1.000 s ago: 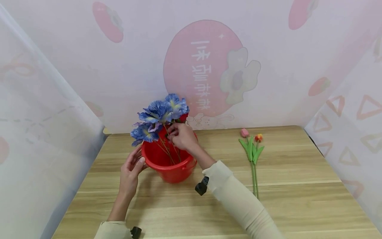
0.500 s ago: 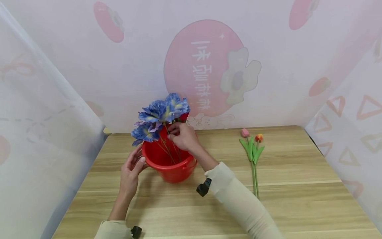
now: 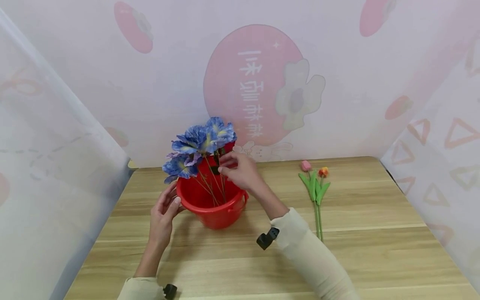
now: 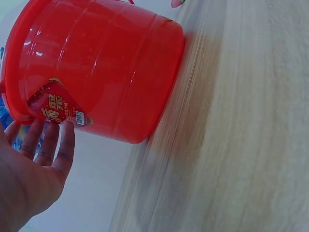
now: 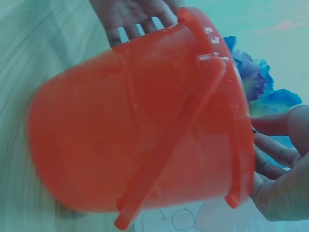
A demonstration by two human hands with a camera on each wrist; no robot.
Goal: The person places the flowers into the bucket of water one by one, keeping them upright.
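A red plastic bucket (image 3: 217,218) stands on the table, holding blue artificial flowers (image 3: 198,139) on thin stems. Behind these, a red flower (image 3: 229,146) with dark leaves shows partly. My left hand (image 3: 161,214) touches the bucket's left side near the rim. In the left wrist view its fingers lie against the outer wall, beside a label (image 4: 58,104). My right hand (image 3: 243,168) hovers over the bucket's right rim, close to the stems, with thumb and fingertips apart. The right wrist view shows the bucket's handle (image 5: 169,150) hanging down.
To the right lie two artificial tulips, one pink (image 3: 305,166) and one orange (image 3: 323,171), with green leaves. The wooden table (image 3: 375,233) meets printed white sheets at its back and sides.
My right hand has drawn back to the right, away from the stems it was among. My left hand stays at the bucket, and the blue flowers look almost unmoved.
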